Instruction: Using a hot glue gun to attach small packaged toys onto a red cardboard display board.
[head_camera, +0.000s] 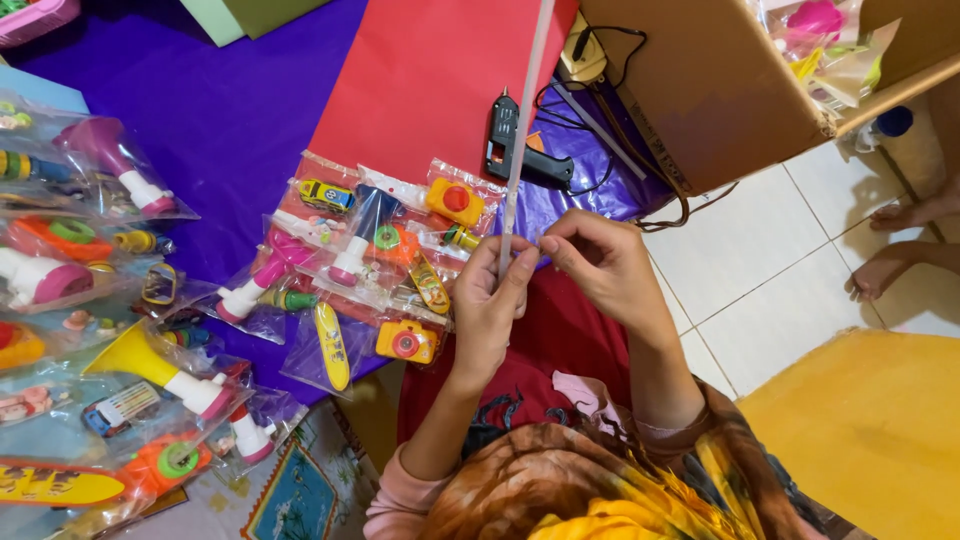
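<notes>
Head view, looking down. Surroundings: purple sheet (230, 110) spread over the floor, red sheet (430, 70) overlapping it. Black glue gun (520, 150) lies at the red sheet's lower edge, its dark cord looping toward a brown cardboard box (700, 90) at upper right. White floor tiles (760, 260) to the right; yellow mat (870, 430) at lower right. Another person's bare feet (890, 250) at the right edge, well apart from the hands.

Between the hands and the glue gun: a cluster of clear plastic bags, glossy and crinkled, each with small plastic toys. Visible among them: yellow toy camera (406, 341), orange toy camera (455, 200), yellow toy skateboard (331, 345), small yellow toy car (325, 195). More bagged toys run down the left edge, including a yellow toy horn (150, 365).

Item in hand: long thin translucent strip (522, 130), smooth, straight, rising from the hands to the top edge and crossing in front of the glue gun.

Left hand (490, 300): fingers pressed together around the strip's lower end, thumb against it. Right hand (600, 260): fingers pinched at the tips just beside the strip; what they pinch is too small to tell. Both hands hover above the red cloth, near the bag cluster.
</notes>
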